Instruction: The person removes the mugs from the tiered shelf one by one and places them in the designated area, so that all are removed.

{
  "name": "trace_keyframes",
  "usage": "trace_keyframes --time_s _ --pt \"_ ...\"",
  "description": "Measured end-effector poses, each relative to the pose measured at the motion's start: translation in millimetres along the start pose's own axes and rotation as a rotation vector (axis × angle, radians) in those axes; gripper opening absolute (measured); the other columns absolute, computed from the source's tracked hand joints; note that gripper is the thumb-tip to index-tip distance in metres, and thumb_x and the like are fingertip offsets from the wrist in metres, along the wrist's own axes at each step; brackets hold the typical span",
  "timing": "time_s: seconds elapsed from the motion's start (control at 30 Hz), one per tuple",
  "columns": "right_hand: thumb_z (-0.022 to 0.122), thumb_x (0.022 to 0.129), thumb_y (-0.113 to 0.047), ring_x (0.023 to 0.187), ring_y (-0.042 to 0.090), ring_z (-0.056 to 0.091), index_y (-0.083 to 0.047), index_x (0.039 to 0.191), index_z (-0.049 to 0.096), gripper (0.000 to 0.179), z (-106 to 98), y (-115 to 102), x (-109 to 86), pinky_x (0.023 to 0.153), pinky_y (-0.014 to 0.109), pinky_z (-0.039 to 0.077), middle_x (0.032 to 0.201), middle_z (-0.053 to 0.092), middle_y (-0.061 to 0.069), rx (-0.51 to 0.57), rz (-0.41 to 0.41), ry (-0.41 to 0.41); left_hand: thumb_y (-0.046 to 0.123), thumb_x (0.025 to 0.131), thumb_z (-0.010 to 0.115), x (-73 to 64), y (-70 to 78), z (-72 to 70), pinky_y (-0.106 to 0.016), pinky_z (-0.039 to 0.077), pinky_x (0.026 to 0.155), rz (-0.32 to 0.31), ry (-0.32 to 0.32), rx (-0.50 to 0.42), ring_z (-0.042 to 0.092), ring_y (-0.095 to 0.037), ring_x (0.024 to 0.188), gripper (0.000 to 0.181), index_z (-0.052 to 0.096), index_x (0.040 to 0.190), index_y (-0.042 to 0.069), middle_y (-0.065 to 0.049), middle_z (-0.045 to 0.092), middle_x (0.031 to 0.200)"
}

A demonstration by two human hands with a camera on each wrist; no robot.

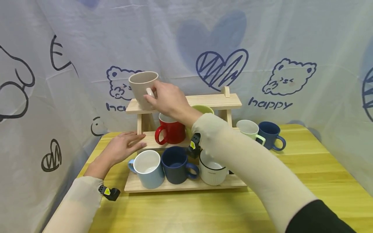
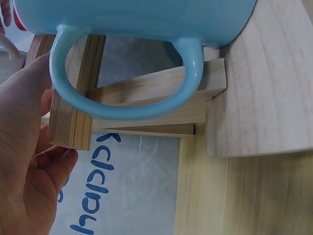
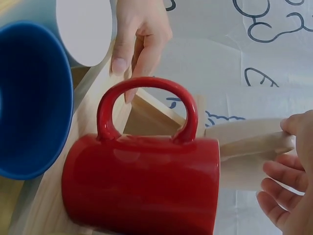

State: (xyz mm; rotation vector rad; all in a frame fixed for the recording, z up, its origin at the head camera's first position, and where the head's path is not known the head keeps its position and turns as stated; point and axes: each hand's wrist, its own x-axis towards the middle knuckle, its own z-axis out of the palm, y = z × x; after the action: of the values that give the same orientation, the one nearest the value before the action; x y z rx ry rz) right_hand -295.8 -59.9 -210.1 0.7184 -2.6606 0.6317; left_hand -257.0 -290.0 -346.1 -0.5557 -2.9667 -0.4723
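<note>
My right hand (image 1: 170,98) grips a beige mug (image 1: 141,87) by its handle, upright at the left end of the rack's top shelf; whether its base touches the board I cannot tell. My left hand (image 1: 123,147) holds the left end of the middle shelf of the wooden rack (image 1: 186,187), its fingers round the board's edge in the left wrist view (image 2: 68,132). On that shelf are a red mug (image 1: 174,131) and a green mug (image 1: 204,109), partly hidden by my right arm. A light blue mug (image 1: 150,173), dark blue mug (image 1: 177,168) and white black-rimmed mug (image 1: 211,171) line the bottom shelf.
Right of the rack, a pale mug with a light green handle (image 1: 249,127) and another dark blue mug (image 1: 269,136) stand on the yellow wooden table (image 1: 306,174). A small wooden peg (image 1: 226,91) rises from the top shelf's right end. A printed curtain (image 1: 175,38) hangs behind.
</note>
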Motion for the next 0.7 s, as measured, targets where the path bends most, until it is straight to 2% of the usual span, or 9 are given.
trace_keyframes --time_s 0.2,0.47,0.7 --pt "0.057 0.098 -0.040 0.084 0.012 0.060 -0.016 0.117 0.061 0.032 -3 9 -2.5 0.072 0.027 0.049 0.097 0.066 -0.002 0.048 -0.002 -0.010 0.059 0.095 0.052 -0.2 -2.0 1.5 -0.065 0.030 0.106 0.016 0.013 -0.003 0.040 -0.045 0.133 0.062 0.058 0.138 0.014 -0.022 0.049 0.142" --pt "0.057 0.099 -0.037 0.084 0.014 0.060 -0.012 0.121 0.063 0.033 -8 18 -3.3 0.071 0.028 0.048 0.093 0.065 0.000 0.238 0.070 -0.057 0.060 0.095 0.050 0.0 -1.5 1.5 -0.066 0.029 0.105 0.011 0.013 -0.008 0.038 -0.045 0.134 0.063 0.058 0.138 0.014 -0.021 0.049 0.143" --pt "0.055 0.102 -0.028 0.083 0.017 0.056 -0.008 0.107 0.066 0.024 -13 25 0.3 0.073 0.028 0.043 0.092 0.065 0.007 0.389 0.109 -0.087 0.060 0.095 0.052 0.1 -2.8 1.9 -0.065 0.029 0.106 0.010 0.022 -0.019 0.039 -0.045 0.134 0.063 0.059 0.138 0.014 -0.021 0.050 0.142"
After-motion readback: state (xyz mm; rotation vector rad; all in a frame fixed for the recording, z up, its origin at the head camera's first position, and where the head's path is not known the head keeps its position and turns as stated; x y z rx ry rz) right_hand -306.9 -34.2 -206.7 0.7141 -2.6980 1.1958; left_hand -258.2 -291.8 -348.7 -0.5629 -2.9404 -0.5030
